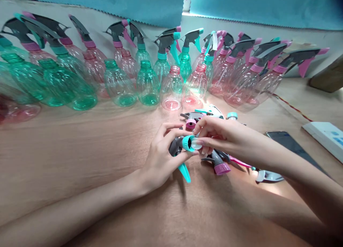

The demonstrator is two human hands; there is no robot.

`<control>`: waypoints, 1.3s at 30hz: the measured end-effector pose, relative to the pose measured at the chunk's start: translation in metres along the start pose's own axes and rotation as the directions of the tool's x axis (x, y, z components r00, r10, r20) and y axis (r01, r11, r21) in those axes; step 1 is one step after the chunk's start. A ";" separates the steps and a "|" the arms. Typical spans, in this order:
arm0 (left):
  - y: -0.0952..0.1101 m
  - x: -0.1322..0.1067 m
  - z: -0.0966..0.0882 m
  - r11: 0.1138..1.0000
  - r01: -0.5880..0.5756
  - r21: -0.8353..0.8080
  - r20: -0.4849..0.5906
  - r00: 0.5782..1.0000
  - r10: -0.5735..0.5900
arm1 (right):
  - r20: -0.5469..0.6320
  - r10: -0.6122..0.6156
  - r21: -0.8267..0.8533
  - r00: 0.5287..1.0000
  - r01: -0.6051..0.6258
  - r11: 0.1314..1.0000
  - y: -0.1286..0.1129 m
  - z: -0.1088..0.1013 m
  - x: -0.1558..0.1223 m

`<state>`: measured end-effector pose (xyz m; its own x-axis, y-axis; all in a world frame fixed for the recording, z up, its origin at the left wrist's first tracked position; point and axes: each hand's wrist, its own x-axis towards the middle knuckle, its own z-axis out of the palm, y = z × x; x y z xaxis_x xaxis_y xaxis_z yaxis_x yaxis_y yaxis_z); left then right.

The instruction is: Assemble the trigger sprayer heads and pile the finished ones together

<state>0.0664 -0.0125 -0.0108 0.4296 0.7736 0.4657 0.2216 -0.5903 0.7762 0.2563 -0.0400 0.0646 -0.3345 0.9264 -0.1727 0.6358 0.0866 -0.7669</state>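
Observation:
My left hand (158, 157) is closed around a grey spray trigger head (175, 146) with a turquoise collar and turquoise lever. The collar's open end faces right. Between the thumb and fingers of my right hand (214, 134) is a small whitish round piece (197, 143), held right at the collar's mouth; whether it sits inside the collar I cannot tell. Just beyond the hands lies a spray head with a pink collar (190, 124). Another spray head with a pink collar (222, 168) rests on the table below my right hand.
Rows of clear green bottles (148, 86) and pink bottles (173, 89) stand along the back, several topped with spray heads. To the right are a dark phone (281, 139), a white power strip (327, 136) with a red-yellow cable, and a white-grey spray head (269, 176).

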 end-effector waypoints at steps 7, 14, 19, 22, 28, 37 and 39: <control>0.002 0.001 -0.001 0.999 0.020 -0.032 0.023 1.000 -0.019 | 0.000 -0.010 0.145 1.000 0.010 0.989 -0.002 -0.004 -0.002; 0.005 0.002 -0.001 0.997 0.060 -0.054 0.050 0.997 -0.057 | -0.054 0.018 0.313 0.998 -0.001 0.950 -0.004 -0.007 -0.003; 0.006 0.001 0.000 0.991 0.082 -0.103 0.048 0.996 -0.077 | -0.058 0.025 0.313 0.998 -0.005 0.950 -0.007 -0.005 0.000; 0.005 0.001 0.000 0.989 0.095 -0.114 0.072 0.994 -0.087 | -0.054 0.025 0.276 0.998 -0.009 0.961 -0.008 -0.004 0.001; 0.006 0.002 -0.001 0.990 0.095 -0.105 0.065 0.994 -0.088 | -0.134 -0.055 0.087 0.989 0.067 0.994 -0.008 -0.006 -0.003; 0.006 0.003 -0.001 0.990 0.093 -0.106 0.073 0.994 -0.086 | -0.100 -0.205 -0.181 0.974 0.185 0.966 -0.011 -0.008 -0.006; 0.005 0.002 0.000 0.990 0.090 -0.113 0.075 0.994 -0.081 | -0.076 -0.215 -0.218 0.974 0.194 0.956 -0.011 -0.005 -0.006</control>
<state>0.0680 -0.0132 -0.0059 0.4747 0.7997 0.3677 0.1590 -0.4888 0.8578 0.2552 -0.0446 0.0770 -0.4097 0.9112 0.0435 0.6948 0.3426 -0.6324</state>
